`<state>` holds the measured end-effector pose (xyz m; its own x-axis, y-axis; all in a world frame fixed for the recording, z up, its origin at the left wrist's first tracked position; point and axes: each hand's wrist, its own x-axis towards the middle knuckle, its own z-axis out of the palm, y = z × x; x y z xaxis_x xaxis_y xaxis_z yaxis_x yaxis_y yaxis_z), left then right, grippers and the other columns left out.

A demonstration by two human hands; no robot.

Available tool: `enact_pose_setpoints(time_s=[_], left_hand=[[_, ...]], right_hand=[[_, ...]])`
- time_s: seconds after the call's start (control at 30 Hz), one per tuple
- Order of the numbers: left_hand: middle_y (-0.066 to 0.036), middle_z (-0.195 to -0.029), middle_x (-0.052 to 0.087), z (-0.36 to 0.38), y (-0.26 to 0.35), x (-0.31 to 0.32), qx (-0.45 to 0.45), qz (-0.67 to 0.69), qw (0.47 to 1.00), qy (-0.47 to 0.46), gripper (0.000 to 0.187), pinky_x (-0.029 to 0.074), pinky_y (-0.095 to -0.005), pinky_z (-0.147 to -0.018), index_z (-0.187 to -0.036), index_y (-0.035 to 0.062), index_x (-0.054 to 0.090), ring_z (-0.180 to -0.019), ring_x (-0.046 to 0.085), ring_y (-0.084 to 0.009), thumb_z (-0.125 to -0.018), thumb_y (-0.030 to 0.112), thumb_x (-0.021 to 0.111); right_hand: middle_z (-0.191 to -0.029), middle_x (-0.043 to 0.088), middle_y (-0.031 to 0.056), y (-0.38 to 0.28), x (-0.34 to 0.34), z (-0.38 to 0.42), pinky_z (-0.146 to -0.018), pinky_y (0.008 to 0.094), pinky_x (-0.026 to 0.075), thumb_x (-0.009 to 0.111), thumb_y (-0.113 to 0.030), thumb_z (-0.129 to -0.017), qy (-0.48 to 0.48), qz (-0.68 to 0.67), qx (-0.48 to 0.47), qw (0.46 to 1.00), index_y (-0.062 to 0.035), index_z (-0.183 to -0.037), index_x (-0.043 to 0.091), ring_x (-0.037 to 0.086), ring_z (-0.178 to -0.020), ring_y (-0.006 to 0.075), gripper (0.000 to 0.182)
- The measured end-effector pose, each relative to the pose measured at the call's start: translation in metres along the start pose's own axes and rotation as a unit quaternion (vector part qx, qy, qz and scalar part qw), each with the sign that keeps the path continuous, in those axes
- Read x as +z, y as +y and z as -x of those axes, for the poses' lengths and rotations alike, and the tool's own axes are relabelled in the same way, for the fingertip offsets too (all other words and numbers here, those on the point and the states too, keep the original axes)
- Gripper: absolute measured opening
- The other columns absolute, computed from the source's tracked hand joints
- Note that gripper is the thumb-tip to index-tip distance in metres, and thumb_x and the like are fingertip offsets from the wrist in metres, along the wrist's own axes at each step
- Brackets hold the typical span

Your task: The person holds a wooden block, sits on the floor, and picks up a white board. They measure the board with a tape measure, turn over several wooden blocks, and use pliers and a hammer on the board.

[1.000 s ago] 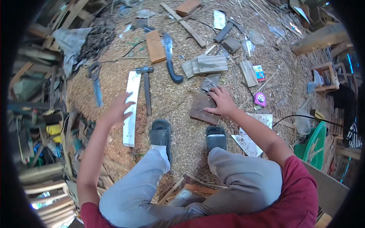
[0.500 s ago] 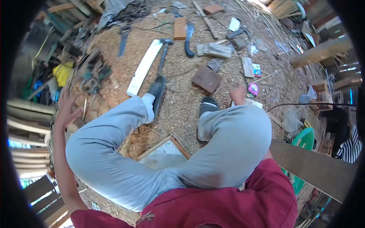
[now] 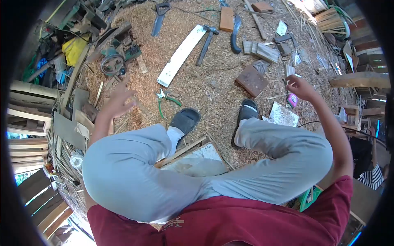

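My left hand (image 3: 117,101) is raised over the wood shavings with its fingers spread, holding nothing. Beside it, to the right, lie green-handled pliers (image 3: 166,102). My right hand (image 3: 300,88) hovers just above a pink tape measure (image 3: 292,99), fingers loosely bent and apart with nothing visible in them. A brown wooden block (image 3: 251,80) sits to its left. Farther ahead are a long white board (image 3: 182,55), a hammer (image 3: 206,46) touching its far end, a handsaw (image 3: 159,19) and a blade with a curved black handle (image 3: 235,36).
A wood-edged panel (image 3: 197,160) lies between my legs. A white flat piece (image 3: 284,115) rests near my right knee. A machine with a handwheel (image 3: 112,64) and a yellow bag (image 3: 75,50) stand at left. Wood offcuts (image 3: 262,51) and a second hammer (image 3: 287,38) lie ahead right.
The view has shifted, showing more of the floor near my feet and the pliers. My left hand has come inward over the shavings. My right arm has come out from behind my knee.
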<state>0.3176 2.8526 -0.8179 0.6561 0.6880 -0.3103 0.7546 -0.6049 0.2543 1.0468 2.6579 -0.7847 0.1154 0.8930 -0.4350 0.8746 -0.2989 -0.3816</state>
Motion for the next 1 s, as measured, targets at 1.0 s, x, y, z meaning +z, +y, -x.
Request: enact_pose_setpoints(time_s=[1.0], left_hand=[[-0.024, -0.162, 0.034, -0.021, 0.013, 0.231, -0.007, 0.02, 0.999, 0.043, 0.05, 0.04, -0.0536, -0.115, -0.131, 0.0142, 0.061, -0.14, 0.044, -0.0469, -0.083, 0.016, 0.076]], right_hand=[[-0.122, 0.058, 0.0112, -0.12, 0.345, -0.036, -0.104, 0.0493, 0.042, 0.069, -0.023, -0.089, 0.01, 0.114, -0.181, 0.977, -0.0137, -0.12, 0.06, 0.053, -0.127, 0.0323, 0.034]])
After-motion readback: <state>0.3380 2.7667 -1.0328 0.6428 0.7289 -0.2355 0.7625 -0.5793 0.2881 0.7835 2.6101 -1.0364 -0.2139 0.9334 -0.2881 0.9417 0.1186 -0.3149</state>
